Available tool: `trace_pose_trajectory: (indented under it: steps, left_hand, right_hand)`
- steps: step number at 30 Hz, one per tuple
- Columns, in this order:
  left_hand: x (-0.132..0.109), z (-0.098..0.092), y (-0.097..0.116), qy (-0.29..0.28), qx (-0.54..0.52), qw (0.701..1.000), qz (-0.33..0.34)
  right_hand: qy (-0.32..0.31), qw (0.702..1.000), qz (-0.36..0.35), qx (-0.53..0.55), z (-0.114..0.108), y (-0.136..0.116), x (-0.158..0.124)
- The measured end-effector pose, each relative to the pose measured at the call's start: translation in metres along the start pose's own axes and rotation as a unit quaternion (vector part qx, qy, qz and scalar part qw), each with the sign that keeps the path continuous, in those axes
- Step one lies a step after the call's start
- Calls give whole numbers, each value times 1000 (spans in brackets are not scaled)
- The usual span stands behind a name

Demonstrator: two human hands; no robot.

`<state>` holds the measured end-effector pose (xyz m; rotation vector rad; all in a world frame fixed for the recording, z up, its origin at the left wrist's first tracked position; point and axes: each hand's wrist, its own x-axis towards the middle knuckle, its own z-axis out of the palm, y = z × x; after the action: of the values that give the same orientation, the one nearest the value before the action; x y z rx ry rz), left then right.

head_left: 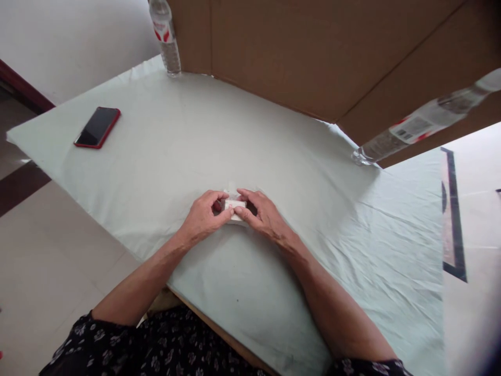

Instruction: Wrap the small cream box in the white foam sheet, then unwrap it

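Observation:
A small white box-like item (236,203) sits low on the cloth at the middle of the table, between both hands. My left hand (205,211) curls round its left side, with the thumb pressed on its near edge. My right hand (262,210) does the same from the right, and the two thumb tips nearly meet on the front of the item. A dark red rounded thing (216,206) shows inside the curve of my left hand; its kind is unclear. Clear, film-like material (232,187) seems to stick up just behind the white item. My fingertips partly hide the item's far side.
A pale green cloth (164,156) covers the table. A phone in a red case (97,127) lies at the left. A tall cardboard panel (274,52) stands at the back, with an upright water bottle (166,39) on its left and another bottle (422,122) on its right.

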<state>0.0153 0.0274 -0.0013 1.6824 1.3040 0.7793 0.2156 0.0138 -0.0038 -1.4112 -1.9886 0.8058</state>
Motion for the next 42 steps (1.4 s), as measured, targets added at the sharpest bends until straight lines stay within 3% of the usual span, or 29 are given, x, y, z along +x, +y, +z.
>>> trace_pose_trajectory:
  steps: [5,8,16,21,26,29,33,42]
  left_hand:
    - [1,-1,2,-16,-5,999,-32]
    - [1,0,1,-16,-10,999,-35]
    - [-1,3,-1,-6,-20,1000,-23]
    - [0,3,-1,-8,-22,999,-22]
    - [0,4,0,-8,-23,999,-20]
    - [0,4,0,-10,-21,1000,-19]
    - [0,4,0,-13,-18,1000,-19]
    - [2,1,1,-16,-37,998,-40]
  right_hand:
    - [47,994,73,71,-4,10,12]
    - [57,988,130,54,-8,16,28]
    - [-4,987,117,-109,-12,1,72]
    - [-95,980,99,-144,-13,-1,92]
    - [-134,972,100,-166,-16,-5,99]
    - [-116,980,85,-137,-15,-5,96]
    - [-111,991,73,-15,-15,0,90]
    - [-97,981,58,160,-24,-6,77]
